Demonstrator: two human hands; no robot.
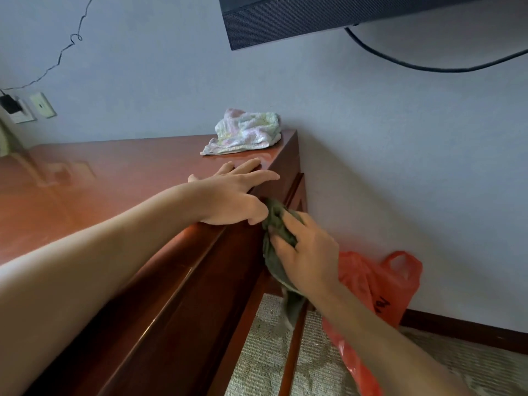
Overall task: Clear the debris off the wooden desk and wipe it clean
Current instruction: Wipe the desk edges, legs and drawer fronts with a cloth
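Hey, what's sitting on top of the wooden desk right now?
A crumpled pastel towel lies at the far corner of the reddish wooden desk, and the left hand rests flat at the desk's edge. Anything beneath the towel is hidden.

Pale blue-grey wall (400, 132), dark baseboard (463, 328), beige carpet (314, 364), wall sockets (43, 104), soft daylight

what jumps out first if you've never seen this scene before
Two bare arms reach across a glossy reddish wooden desk: the left hand lies flat at its front edge, and the right hand grips a dark green cloth against the desk's front. A pale crumpled towel sits on the far corner, and an orange plastic bag stands on the floor by the wall.
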